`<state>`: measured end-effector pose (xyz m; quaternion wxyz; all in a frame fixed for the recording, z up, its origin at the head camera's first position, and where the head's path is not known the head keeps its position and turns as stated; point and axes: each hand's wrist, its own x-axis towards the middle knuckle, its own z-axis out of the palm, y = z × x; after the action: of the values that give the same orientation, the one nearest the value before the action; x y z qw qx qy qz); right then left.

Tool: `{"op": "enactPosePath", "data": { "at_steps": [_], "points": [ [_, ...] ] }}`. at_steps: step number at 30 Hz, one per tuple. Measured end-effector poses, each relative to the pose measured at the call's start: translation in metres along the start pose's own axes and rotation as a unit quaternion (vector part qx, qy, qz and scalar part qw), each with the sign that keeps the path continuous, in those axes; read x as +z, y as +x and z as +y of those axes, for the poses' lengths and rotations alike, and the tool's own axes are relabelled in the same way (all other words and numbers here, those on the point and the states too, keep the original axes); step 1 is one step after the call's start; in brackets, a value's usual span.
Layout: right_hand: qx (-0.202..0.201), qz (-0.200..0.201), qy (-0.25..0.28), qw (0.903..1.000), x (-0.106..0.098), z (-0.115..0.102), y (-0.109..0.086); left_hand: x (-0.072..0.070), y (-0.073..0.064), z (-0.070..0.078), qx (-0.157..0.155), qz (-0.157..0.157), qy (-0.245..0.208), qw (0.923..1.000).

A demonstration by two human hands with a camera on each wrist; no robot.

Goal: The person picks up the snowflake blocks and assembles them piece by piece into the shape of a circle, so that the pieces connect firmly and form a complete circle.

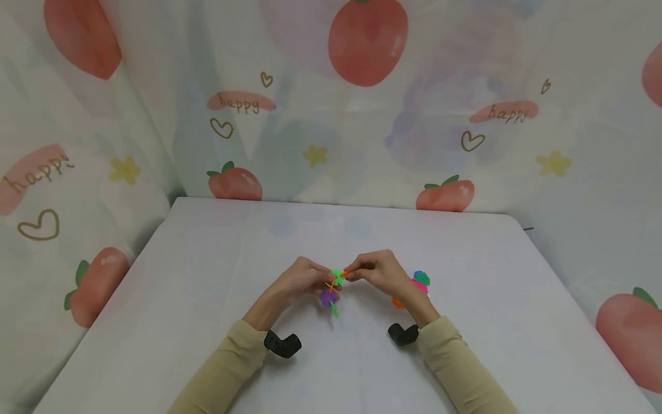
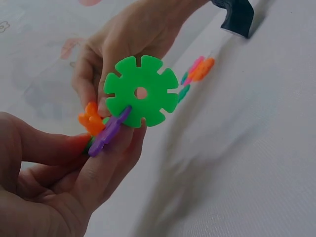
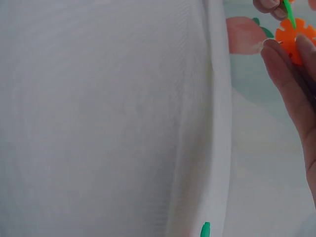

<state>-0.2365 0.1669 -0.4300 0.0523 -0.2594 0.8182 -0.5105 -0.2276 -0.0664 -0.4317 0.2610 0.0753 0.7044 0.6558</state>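
In the head view, my left hand holds a small chain of slotted plastic snowflake discs above the table. A purple disc hangs below its fingers, with a green disc edge-on beneath. My right hand pinches an orange disc against a green disc at the chain's upper end. Closer up, in the left wrist view, a round green disc faces the camera, slotted into the purple disc. Another orange disc shows beside the left thumb. Fingers partly hide the joints.
Beside my right forearm, a teal disc, a pink disc and an orange disc lie on the white table. Black wrist mounts stick out from both sleeves. A printed curtain stands behind the table.
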Motion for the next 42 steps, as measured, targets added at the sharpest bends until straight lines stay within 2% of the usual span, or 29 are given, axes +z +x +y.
{"op": "enactPosePath", "data": {
  "at_steps": [8,12,15,17,21,23,28,32,36,42],
  "points": [
    [-0.009,0.022,0.020,0.9995,0.005,0.000,0.000,0.002,0.002,0.000,-0.020,0.023,-0.020,0.9993],
    [-0.003,0.018,0.027,0.9995,0.006,0.000,0.001,0.000,0.001,0.000,-0.022,0.020,-0.027,0.9992],
    [0.007,0.007,0.030,0.9995,0.003,-0.001,0.001,-0.002,0.001,-0.001,-0.021,0.003,-0.029,0.9994],
    [0.011,-0.006,0.027,0.9996,0.001,-0.002,0.002,-0.003,0.001,-0.002,-0.021,-0.022,-0.031,0.9990],
    [0.012,-0.034,0.003,0.9993,-0.004,-0.007,0.004,-0.001,0.001,-0.003,-0.025,-0.071,-0.044,0.9962],
    [0.010,-0.049,-0.014,0.9987,-0.008,-0.008,0.003,0.000,0.001,-0.002,-0.028,-0.081,-0.051,0.9950],
    [0.019,-0.051,-0.058,0.9968,-0.023,-0.007,-0.003,0.000,-0.001,-0.002,-0.036,-0.034,-0.060,0.9970],
    [0.039,-0.039,-0.139,0.9888,-0.040,-0.004,-0.015,-0.005,-0.004,-0.006,-0.030,0.005,-0.068,0.9972],
    [0.057,-0.059,-0.219,0.9723,-0.057,0.000,-0.030,-0.011,-0.008,-0.009,-0.026,0.021,-0.070,0.9970],
    [0.075,-0.105,-0.241,0.9618,-0.074,0.004,-0.048,-0.020,-0.010,-0.009,-0.021,0.036,-0.060,0.9973]
  ]
}}
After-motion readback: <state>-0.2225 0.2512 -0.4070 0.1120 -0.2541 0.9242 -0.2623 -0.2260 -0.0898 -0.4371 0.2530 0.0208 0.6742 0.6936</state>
